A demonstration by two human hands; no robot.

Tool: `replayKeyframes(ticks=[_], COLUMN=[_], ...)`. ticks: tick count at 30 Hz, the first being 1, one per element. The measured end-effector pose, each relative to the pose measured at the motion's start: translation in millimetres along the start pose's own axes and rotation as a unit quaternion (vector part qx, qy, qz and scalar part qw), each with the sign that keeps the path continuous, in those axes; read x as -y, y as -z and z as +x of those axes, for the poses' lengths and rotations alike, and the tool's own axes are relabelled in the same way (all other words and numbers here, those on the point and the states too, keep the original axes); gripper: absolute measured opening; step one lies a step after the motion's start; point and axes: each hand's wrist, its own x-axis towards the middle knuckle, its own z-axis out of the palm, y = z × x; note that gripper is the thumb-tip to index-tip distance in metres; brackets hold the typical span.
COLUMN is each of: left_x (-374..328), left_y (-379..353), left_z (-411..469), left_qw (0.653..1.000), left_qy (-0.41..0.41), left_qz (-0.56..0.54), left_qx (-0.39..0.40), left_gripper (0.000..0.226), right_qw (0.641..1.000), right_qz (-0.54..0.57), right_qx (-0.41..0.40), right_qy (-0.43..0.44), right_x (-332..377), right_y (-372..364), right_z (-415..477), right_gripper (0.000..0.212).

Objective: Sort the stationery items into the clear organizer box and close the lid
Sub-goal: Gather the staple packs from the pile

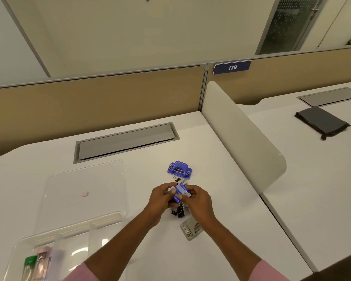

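Here, at a white office desk (170, 256), a person in pink sleeves works over a scatter of stationery. At the lower left the clear organizer box (14, 252) stands open, its lid (85, 179) folded back flat on the desk behind it, with a small pink round spot (84, 194) showing on or under the clear plastic. In the box's left compartments lie a green-capped tube (29, 264) and, just beside it, a pinkish tube (43, 260); both are blurred.

Behind the lid, a grey cable flap (126, 141) is set into the desktop. At the centre the left hand (160, 197) and the right hand (197, 201) meet, each with fingers curled, pinching a small blue-and-white packet (180, 192) between them above the desk. Under the hands sits a cluster of black binder clips (178, 212), partly hidden. Beyond the hands a blue hole punch (179, 169) rests on the desk, and nearer the camera, just right of the clips, lies a silver metal tool (192, 228) whose kind cannot be told.

To the right a cream divider (241, 128) parts this desk from the next. A blue sign (232, 67) reading 139 hangs on the rear partition, and a dark folded pouch (321, 121) lies on the neighbouring desk.
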Motion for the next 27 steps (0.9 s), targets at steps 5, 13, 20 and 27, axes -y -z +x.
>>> replayKeyframes(ticks=[5,13,20,27], left_x=[0.6,6.7,12.3,16.1], left_y=[-5.2,-9.5,-13.0,-13.3], left_z=[-10.6,-22.8,-29.9,-24.5], left_qw=[1.0,0.999,0.997,0.996], left_qy=[0.016,0.022,0.033,0.039], left_qz=[-0.004,0.028,0.032,0.062], left_qx=[0.005,0.022,0.055,0.051], left_gripper=[0.032,0.034,0.031,0.018], right_qw=[1.0,1.0,0.999,0.998], right_qz=[-0.009,-0.029,-0.032,-0.057], right_qx=[0.004,0.001,0.012,0.033], right_qy=[0.005,-0.007,-0.023,-0.02], right_x=[-1.7,-7.9,-12.1,-14.2], right_y=[-1.9,-2.1,2.3,2.2], right_z=[-9.9,-23.4,-32.3,-29.2], right_gripper=[0.023,0.025,0.025,0.034])
